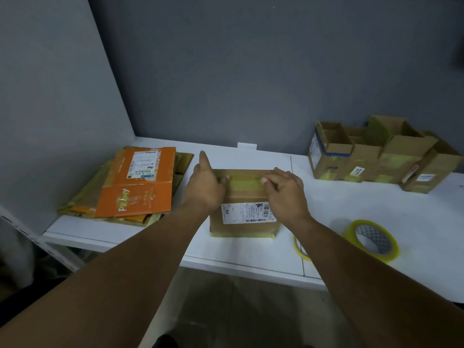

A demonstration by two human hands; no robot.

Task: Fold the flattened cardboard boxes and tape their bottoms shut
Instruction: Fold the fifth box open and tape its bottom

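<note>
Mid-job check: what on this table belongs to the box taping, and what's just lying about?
In use: brown box, left hand, right hand, tape roll, flattened stack, folded boxes.
Lying about: spare tape roll, white wall block.

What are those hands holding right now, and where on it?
The cardboard box, at its far taped edge: left hand at the left corner, right hand nearer the right, thumbs on the tape strip. Pressing or gripping, I cannot tell.

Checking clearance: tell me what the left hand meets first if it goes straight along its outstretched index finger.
Past the left hand, only bare table, then probably the grey wall; depth is unclear. The flattened stack lies off to the left.
</note>
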